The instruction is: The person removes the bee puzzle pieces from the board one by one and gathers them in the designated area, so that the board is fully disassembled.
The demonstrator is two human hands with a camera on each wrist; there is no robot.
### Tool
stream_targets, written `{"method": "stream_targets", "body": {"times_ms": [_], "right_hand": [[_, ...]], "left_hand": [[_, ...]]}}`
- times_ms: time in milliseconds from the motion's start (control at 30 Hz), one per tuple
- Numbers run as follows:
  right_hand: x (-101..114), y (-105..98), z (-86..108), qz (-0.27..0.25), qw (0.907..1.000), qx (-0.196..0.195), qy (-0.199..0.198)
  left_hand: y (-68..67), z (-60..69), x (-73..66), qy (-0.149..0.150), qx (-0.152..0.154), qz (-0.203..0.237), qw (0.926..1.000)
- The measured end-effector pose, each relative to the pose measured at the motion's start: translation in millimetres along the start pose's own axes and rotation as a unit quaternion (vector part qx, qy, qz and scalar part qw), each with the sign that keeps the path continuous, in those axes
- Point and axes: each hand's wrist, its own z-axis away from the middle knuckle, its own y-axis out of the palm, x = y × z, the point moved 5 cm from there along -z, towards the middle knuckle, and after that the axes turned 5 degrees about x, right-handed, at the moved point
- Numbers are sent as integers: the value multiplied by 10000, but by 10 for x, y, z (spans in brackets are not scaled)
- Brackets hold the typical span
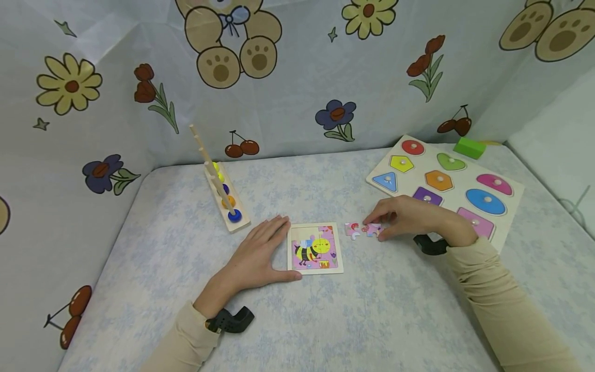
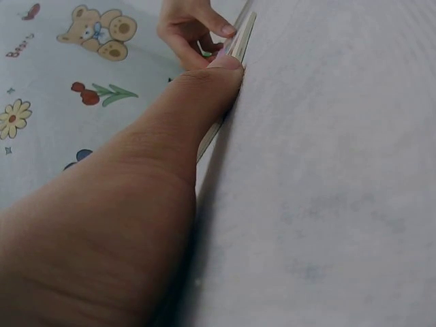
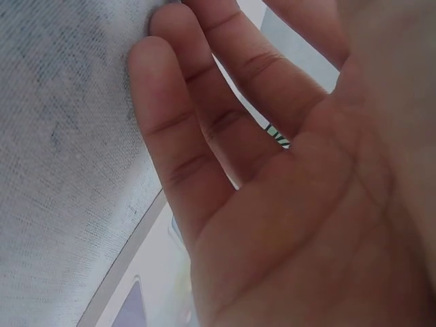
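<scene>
A square wooden puzzle board (image 1: 340, 258) with a bee picture lies flat on the table, bare wood showing at its upper left. My left hand (image 1: 257, 253) rests spread against its left side, fingertips by the top corner and thumb at the lower edge. The left wrist view shows that thumb (image 2: 204, 88) against the board's edge. Right of the board, my right hand (image 1: 409, 217) pinches a pink jigsaw piece (image 1: 373, 230) between thumb and fingers at table level. A second pink piece (image 1: 352, 230) lies just left of it. In the right wrist view the palm (image 3: 293, 225) hides the piece.
A pegged shape board (image 1: 504, 217) lies at the right, partly under my right forearm, with a green block (image 1: 469, 148) near its far edge. Back left stands a wooden rack (image 1: 238, 225) with upright pegs and coloured discs. A patterned cloth (image 1: 288, 93) hangs behind the table.
</scene>
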Motion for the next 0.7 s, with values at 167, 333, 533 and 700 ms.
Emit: {"method": "stream_targets", "body": {"times_ms": [167,333,533,700], "right_hand": [[4,0,6,32,10000,-12,-20],[23,-10,8,-38,9998,-128,-135],[116,-41,-29,-13,9969,-528,-582],[231,-28,-79,35,9914,-938,-916]], "left_hand": [[-4,3,-3,64,-45,-20,10000],[-13,7,-10,136,-115,-52,9998],[-9,4,-6,97,-76,-55,9999],[-11,2,-4,82,-64,-54,9999]]}}
